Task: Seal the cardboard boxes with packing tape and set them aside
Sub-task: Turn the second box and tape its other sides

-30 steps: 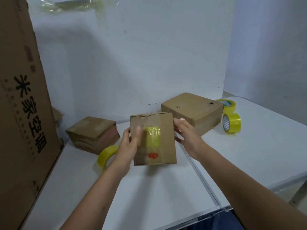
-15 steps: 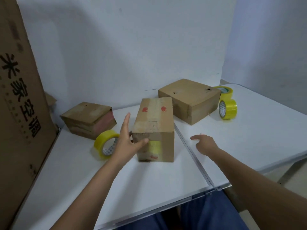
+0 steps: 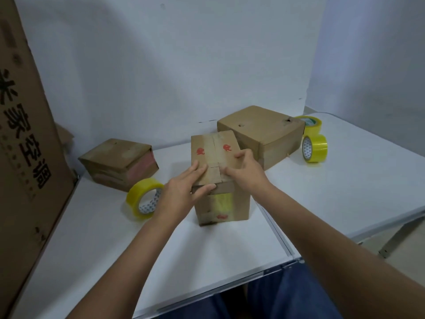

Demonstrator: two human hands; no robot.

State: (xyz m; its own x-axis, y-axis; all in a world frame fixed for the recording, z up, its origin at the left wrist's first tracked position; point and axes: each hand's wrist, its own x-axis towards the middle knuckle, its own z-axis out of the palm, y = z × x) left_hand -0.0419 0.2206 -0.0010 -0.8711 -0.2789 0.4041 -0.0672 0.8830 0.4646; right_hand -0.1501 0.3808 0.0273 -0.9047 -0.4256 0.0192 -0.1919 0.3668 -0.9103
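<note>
Pressing flat on the box (image 3: 219, 180) in the middle of the counter (image 3: 345, 192), the left hand (image 3: 184, 192) and right hand (image 3: 246, 173) probably keep its flaps shut. Neither grip grasps anything. A tape roll (image 3: 145, 199) waits just left of the box.

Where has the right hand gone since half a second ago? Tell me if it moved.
Yes. The right hand moved from the table up and left onto the top of the middle box.
</note>
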